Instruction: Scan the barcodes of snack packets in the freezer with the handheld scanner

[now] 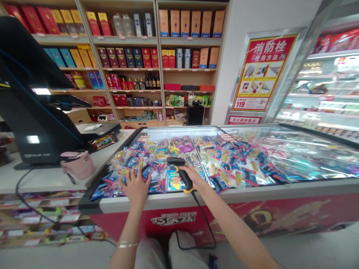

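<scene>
My left hand [136, 188] lies with its fingers spread on the left pile of small plastic packets [123, 172], near the front edge of the chest freezer. In my right hand [193, 177] is a black and yellow barcode scanner [185, 179], its head turned to the left. Beneath the scanner a blue and yellow packet [175, 181] shows on the glass lid. More blue and red packets [224, 164] are heaped to the right of my right hand. The scanner's black cable hangs down over the freezer's red front.
A counter at the left holds a dark checkout terminal [36, 93], a pink pouch [77, 163] and a phone [103, 142]. Shelves of boxes [126, 58] stand behind the freezer [252, 194]. A red wall poster [262, 74] and a lit refrigerated display [328, 89] are at the right.
</scene>
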`<state>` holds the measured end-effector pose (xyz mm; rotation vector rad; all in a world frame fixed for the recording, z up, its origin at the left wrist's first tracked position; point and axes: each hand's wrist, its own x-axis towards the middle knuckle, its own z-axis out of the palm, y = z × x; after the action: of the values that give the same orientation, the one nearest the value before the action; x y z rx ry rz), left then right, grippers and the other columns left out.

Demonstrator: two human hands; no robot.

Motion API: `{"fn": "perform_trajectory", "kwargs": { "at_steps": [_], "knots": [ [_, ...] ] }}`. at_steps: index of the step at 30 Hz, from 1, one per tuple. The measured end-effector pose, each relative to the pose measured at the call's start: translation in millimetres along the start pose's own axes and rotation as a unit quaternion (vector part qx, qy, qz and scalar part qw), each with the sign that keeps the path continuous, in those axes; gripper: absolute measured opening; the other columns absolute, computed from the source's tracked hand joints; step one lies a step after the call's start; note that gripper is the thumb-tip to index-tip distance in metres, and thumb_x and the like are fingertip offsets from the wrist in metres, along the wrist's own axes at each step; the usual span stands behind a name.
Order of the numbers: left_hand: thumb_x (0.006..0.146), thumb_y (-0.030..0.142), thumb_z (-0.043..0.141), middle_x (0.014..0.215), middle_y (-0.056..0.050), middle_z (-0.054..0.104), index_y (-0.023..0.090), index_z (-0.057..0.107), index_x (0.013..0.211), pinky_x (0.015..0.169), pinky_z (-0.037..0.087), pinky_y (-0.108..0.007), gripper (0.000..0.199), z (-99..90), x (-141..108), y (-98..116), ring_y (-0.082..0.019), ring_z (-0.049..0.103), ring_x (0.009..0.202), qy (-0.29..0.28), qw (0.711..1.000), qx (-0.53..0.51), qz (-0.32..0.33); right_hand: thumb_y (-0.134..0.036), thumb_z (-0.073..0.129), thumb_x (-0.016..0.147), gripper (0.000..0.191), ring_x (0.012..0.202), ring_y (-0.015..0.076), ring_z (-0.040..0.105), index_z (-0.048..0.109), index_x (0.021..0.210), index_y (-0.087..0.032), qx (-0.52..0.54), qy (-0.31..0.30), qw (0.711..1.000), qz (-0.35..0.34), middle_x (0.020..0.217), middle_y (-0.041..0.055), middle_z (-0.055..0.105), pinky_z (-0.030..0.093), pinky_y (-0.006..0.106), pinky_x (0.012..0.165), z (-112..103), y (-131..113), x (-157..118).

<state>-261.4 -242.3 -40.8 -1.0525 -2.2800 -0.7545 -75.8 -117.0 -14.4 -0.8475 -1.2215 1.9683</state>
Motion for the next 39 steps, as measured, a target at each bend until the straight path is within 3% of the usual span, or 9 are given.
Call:
{"fn": "perform_trajectory", "kwargs": {
  "at_steps": [6,10,13,19,25,33,39],
  "knots": [
    [0.089,0.048,0.043,0.138,-0.016,0.050,0.019,0.040,0.142,0.110,0.019,-0.056,0.060,-4.4,-2.1,0.4,-0.033,0.041,0.129,0.042,0.999,-0.020,-0.017,-0.019,0.067,0.074,0.011,0.043,0.0090,0.055,0.061,0.067,-0.013,-0.004,0.048,0.999,-0.017,0.054,0.0009,0.062,0.048,0.020,0.043,-0.2,-4.5,-8.8],
    [0.089,0.046,0.044,0.138,-0.017,0.050,0.018,0.042,0.141,0.111,0.016,-0.057,0.059,-3.9,1.0,3.1,-0.033,0.040,0.131,0.057,0.997,-0.044,-0.012,-0.023,0.073,0.070,0.016,0.042,0.0087,0.054,0.061,0.066,-0.014,0.002,0.049,0.998,-0.029,0.052,-0.0005,0.060,0.047,0.019,0.043,-14.4,-8.9,-16.3],
    [0.089,0.047,0.044,0.138,-0.016,0.050,0.018,0.045,0.138,0.112,0.013,-0.057,0.058,-5.6,9.0,19.8,-0.033,0.039,0.131,0.074,0.995,-0.067,0.001,-0.026,0.075,0.067,0.019,0.042,0.0092,0.054,0.061,0.067,-0.014,-0.004,0.065,0.997,-0.047,0.053,-0.0006,0.060,0.047,0.020,0.042,-30.5,-19.1,-23.0],
    [0.089,0.048,0.043,0.135,-0.014,0.054,0.018,0.049,0.134,0.115,0.013,-0.053,0.055,-9.1,26.8,94.6,-0.030,0.042,0.130,0.091,0.987,-0.125,0.051,-0.031,0.076,0.065,0.022,0.042,0.0101,0.055,0.060,0.065,-0.014,-0.025,0.111,0.985,-0.132,0.051,-0.0012,0.059,0.047,0.020,0.042,-79.1,-58.8,-38.1],
    [0.089,0.047,0.043,0.127,-0.013,0.060,0.016,0.051,0.131,0.113,0.022,-0.050,0.052,8.4,16.6,171.6,-0.030,0.047,0.125,0.048,0.976,-0.174,0.124,-0.032,0.076,0.063,0.025,0.041,0.0117,0.056,0.060,0.064,-0.014,-0.032,0.202,0.963,-0.174,0.050,0.0003,0.060,0.046,0.021,0.039,-144.4,-98.3,-59.8],
    [0.089,0.043,0.044,0.124,-0.016,0.060,0.014,0.045,0.134,0.097,0.041,-0.041,0.053,36.6,19.9,253.4,-0.029,0.053,0.115,-0.090,0.967,-0.151,0.185,-0.031,0.077,0.061,0.023,0.041,0.0135,0.056,0.062,0.066,-0.015,-0.010,0.315,0.933,-0.175,0.050,0.0006,0.062,0.047,0.024,0.039,-225.2,-100.3,-73.4],
    [0.088,0.036,0.047,0.118,-0.013,0.061,0.018,0.044,0.132,0.087,0.045,-0.035,0.047,72.6,22.4,309.4,-0.025,0.057,0.108,-0.216,0.946,-0.154,0.186,-0.030,0.079,0.059,0.023,0.042,0.0127,0.055,0.062,0.064,-0.015,0.007,0.321,0.929,-0.183,0.050,0.0000,0.061,0.049,0.024,0.043,-254.1,-97.9,-56.4]
  ]
}}
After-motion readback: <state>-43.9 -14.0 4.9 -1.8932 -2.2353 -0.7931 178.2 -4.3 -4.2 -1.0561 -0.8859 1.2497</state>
